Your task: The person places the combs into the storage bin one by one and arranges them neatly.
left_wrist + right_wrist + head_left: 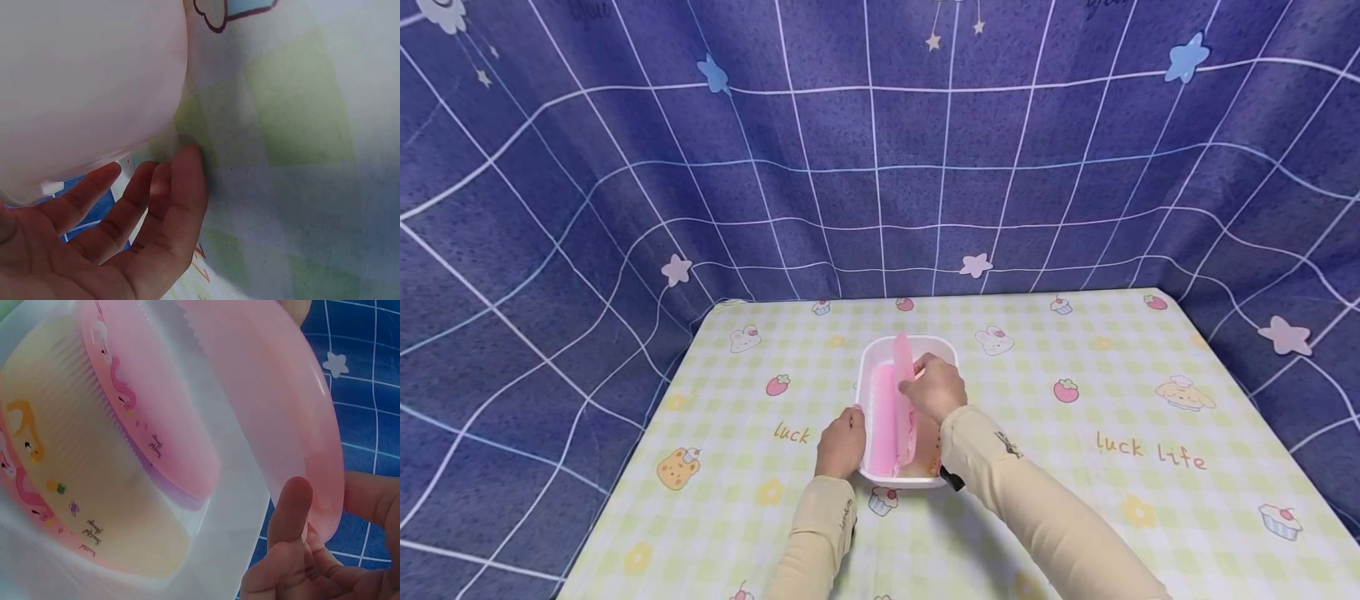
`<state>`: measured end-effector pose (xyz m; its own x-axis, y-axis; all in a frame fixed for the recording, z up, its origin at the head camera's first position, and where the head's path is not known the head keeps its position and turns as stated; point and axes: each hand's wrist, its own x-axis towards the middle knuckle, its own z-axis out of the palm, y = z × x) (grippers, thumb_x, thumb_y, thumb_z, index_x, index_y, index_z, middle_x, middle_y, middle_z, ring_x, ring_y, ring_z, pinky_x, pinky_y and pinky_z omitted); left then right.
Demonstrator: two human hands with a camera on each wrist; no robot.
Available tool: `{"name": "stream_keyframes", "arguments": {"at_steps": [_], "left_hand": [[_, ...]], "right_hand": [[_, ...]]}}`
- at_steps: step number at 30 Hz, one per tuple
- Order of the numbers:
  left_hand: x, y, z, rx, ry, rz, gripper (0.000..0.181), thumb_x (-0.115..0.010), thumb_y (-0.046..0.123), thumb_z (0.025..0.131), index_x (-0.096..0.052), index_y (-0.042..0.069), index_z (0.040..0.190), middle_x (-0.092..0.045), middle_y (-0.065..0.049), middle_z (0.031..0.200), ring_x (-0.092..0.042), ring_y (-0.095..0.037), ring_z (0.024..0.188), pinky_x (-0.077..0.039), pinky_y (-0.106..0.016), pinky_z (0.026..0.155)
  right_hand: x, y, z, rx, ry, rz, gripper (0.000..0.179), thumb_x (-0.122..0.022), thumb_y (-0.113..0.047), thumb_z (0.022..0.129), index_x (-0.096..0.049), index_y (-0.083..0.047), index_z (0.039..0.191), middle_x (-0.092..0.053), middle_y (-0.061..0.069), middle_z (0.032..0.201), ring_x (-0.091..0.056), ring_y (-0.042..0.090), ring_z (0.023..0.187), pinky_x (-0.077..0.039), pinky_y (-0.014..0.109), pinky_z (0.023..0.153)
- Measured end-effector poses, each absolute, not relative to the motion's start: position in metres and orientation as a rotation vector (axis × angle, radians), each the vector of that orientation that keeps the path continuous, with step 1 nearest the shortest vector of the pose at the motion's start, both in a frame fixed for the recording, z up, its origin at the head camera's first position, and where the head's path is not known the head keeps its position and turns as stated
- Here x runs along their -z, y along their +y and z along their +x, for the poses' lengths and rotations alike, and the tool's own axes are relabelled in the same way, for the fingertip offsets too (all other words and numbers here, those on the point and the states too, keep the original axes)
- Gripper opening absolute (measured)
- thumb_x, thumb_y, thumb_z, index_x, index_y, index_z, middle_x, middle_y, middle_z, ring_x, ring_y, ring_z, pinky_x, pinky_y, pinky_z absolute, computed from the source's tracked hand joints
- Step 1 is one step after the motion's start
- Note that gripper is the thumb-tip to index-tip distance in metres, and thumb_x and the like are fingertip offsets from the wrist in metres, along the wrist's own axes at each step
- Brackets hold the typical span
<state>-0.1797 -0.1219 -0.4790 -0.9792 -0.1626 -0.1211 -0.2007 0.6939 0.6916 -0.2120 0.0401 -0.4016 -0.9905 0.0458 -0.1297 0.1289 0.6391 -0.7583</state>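
A white plastic basin (867, 371) holds several flamingo-printed combs. My right hand (938, 390) pinches a pink comb (294, 394) near one end, thumb on one side and fingers on the other. This comb stands on edge over the basin, teeth toward the inside. Under it lie another pink comb (169, 406) with a purple edge beneath and a pale yellow comb (94, 469) overlapping a pink one. At the basin's left rim, my left hand (841, 442) holds on; its curved fingers (187, 181) are outside the wall, and its thumb is mostly hidden.
The basin stands on a table with a green-and-white checked cloth (1015, 517) printed with strawberries, cupcakes and animals. A dark blue curtain (820, 192) with white lines and stars hangs behind and at both sides. A black strap (952, 478) shows at my right wrist.
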Motion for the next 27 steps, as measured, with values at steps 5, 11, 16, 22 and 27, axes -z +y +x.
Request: {"name": "stream_keyframes", "arguments": {"at_steps": [5,11,16,22,27], "left_hand": [[0.479,-0.122,-0.179,-1.195,2.825,-0.308,0.051,-0.03,0.031,0.11,-0.06,-0.003,0.132,-0.064,-0.028,0.126,-0.059,-0.05,0.117,-0.046,-0.059,0.1],[0.479,-0.122,-0.179,-1.211,2.812,-0.309,0.05,-0.03,0.032,0.11,-0.06,-0.003,0.13,-0.064,-0.028,0.125,-0.059,-0.05,0.118,-0.046,-0.06,0.1],[0.479,-0.122,-0.178,-1.201,2.816,-0.316,0.049,-0.03,0.031,0.11,-0.061,-0.003,0.128,-0.065,-0.027,0.122,-0.061,-0.049,0.115,-0.047,-0.059,0.099],[0.477,-0.121,-0.178,-1.197,2.819,-0.32,0.049,-0.031,0.031,0.11,-0.061,-0.003,0.129,-0.065,-0.027,0.123,-0.06,-0.049,0.116,-0.047,-0.059,0.099],[0.477,-0.122,-0.178,-1.186,2.823,-0.312,0.048,-0.031,0.03,0.11,-0.061,-0.003,0.129,-0.065,-0.028,0.123,-0.059,-0.049,0.118,-0.046,-0.059,0.1]], "right_hand": [[0.406,0.035,-0.212,1.259,2.757,0.136,0.02,-0.078,-0.017,0.085,-0.065,-0.005,0.094,-0.068,0.012,0.089,-0.062,0.028,0.082,-0.052,0.041,0.078],[0.41,0.028,-0.214,1.241,2.727,0.138,0.019,-0.077,-0.016,0.085,-0.063,-0.004,0.092,-0.066,0.01,0.087,-0.06,0.026,0.082,-0.052,0.04,0.078],[0.414,0.022,-0.214,1.196,2.709,0.128,0.018,-0.075,-0.015,0.086,-0.063,-0.004,0.094,-0.063,0.008,0.084,-0.06,0.024,0.081,-0.052,0.038,0.076],[0.416,0.018,-0.214,1.242,2.657,0.134,0.019,-0.074,-0.011,0.087,-0.062,-0.002,0.098,-0.064,0.009,0.084,-0.063,0.023,0.079,-0.053,0.036,0.076],[0.418,0.016,-0.215,1.197,2.623,0.105,0.015,-0.071,-0.009,0.088,-0.062,-0.002,0.097,-0.067,0.006,0.075,-0.067,0.022,0.074,-0.053,0.034,0.075]]}}
